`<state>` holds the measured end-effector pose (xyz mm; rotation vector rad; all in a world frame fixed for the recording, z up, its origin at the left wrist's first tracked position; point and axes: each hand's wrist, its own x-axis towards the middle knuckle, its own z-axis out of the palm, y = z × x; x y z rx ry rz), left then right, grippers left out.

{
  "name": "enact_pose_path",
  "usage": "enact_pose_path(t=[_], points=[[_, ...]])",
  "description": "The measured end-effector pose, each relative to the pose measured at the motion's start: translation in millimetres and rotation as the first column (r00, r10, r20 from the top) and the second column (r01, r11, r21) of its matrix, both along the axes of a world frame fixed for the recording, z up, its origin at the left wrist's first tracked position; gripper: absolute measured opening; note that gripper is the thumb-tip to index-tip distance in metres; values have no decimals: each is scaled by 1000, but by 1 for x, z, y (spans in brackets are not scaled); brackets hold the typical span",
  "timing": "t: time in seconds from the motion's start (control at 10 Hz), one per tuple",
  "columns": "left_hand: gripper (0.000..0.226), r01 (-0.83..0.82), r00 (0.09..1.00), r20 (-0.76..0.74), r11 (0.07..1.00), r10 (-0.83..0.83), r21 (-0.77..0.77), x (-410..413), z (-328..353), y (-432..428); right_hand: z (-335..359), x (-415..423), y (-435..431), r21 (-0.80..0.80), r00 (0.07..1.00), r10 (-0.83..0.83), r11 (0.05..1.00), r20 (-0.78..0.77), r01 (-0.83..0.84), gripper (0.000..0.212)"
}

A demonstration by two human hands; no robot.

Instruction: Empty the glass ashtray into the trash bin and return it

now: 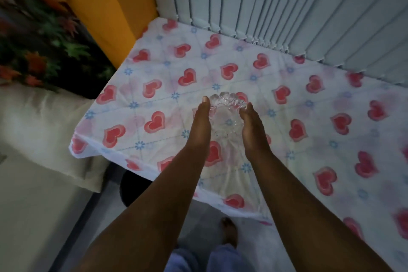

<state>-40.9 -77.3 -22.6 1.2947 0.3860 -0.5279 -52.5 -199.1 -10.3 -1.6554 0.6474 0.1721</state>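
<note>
Cloth covers the table [298, 99] across the middle and right of the frame: thin, white, wrinkled, printed with red hearts and small blue flowers. Its near edge runs diagonally from the left centre down to the lower right, and the fabric hangs over that edge. Grey vertical blinds [298, 6] close off the far side at the upper right, their lower ends touching the cloth. A yellow curtain [99, 6] hangs at the upper left corner of the table, with blurred green and orange leaves [37, 35] further left. A pale cushion [39, 121] sits at the left, just beside the table's corner. Bare cloth lies open on every side of the hands.

Near the frame's centre the glass ashtray [226, 112] rests on the cloth, clear, round, with a scalloped, faceted rim. Nothing shows inside it; the cloth's pattern shows through the glass. The left hand [199, 126] and right hand [254, 128] flank it with flat palms facing each other, each grip spread and straight-fingered against the rim. A bare foot [229, 232] stands on the pale floor at the bottom.
</note>
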Motion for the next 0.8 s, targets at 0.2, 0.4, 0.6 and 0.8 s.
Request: enact_pose_path(t=[0.2,0.4,0.6,0.8], points=[[74,-28,999,-40,996,32,81,1,-4,-16,-23,3,-14,23,999,51,998,16,-52,53],[86,-72,994,-72,983,85,170,-1,-21,-21,-39,0,-13,-34,996,89,995,-12,-89,66],[92,40,995,-98,947,-9,320,0,-30,-19,-44,-1,-16,-148,986,166,975,-5,-165,58],[90,20,998,-56,933,0,358,3,-20,0,-16,-1,-29,-213,977,212,955,3,-207,60]])
